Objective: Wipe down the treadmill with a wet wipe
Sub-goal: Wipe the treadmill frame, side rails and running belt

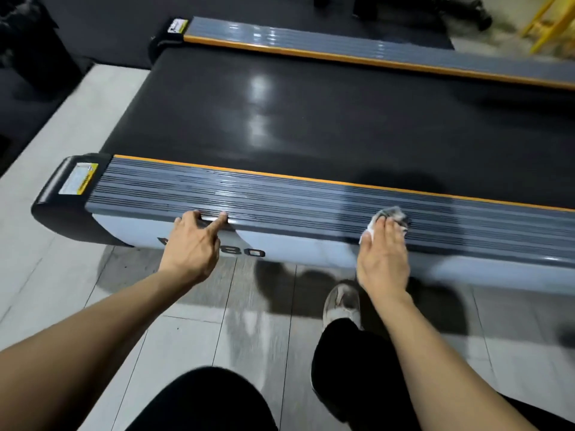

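The treadmill lies across the view, with a black belt [311, 119] between two grey ribbed side rails edged in orange. On the near rail [280, 200] my right hand [384, 253] presses a crumpled, dirty white wet wipe [393, 214] with straight fingers. Farther left, my left hand [193, 244] rests on the rail's front edge, fingertips touching the ribbed top. The far rail [342, 48] runs along the back.
Grey floor tiles [56, 275] lie in front of and left of the treadmill. My right shoe [340, 303] and dark trouser legs are below the hands. A black end cap with a yellow label [77, 178] closes the near rail. Yellow metal legs [547, 23] stand at the far right.
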`<state>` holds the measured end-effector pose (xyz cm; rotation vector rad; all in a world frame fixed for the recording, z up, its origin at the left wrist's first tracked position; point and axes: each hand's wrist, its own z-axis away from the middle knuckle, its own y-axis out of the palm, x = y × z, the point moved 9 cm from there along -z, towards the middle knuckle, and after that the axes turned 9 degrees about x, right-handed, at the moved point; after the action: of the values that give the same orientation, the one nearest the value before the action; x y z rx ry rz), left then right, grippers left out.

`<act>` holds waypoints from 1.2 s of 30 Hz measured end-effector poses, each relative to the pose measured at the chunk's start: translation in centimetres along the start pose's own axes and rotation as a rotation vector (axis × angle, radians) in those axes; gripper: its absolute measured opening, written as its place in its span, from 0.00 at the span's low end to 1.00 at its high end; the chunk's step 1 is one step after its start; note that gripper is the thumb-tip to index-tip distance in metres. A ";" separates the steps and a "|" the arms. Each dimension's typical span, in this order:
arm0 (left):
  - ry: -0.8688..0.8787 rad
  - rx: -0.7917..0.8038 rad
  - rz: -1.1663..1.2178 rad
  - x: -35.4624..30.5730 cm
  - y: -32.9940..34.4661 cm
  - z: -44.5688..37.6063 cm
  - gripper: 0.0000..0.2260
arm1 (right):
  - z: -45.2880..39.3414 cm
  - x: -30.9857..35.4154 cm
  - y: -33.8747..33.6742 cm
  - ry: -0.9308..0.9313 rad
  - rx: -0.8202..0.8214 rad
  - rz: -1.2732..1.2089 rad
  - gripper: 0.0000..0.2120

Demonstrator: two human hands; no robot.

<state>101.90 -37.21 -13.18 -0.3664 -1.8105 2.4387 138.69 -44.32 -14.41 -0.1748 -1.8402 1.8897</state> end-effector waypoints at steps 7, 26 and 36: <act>0.012 0.117 -0.033 0.2 1.0 0.7 0.28 | -0.9 19.7 4.9 -0.493 0.112 0.112 0.29; -0.082 -0.226 0.292 9.3 0.3 1.6 0.27 | -3.1 26.1 5.7 -0.441 0.046 -0.054 0.26; -0.226 -0.152 0.208 18.9 -0.9 2.0 0.30 | 3.7 52.0 12.7 -1.009 0.393 0.150 0.28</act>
<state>83.09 -34.90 -14.49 -0.3154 -2.1604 2.5767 88.63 -24.96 -13.67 0.9597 -1.9527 2.6695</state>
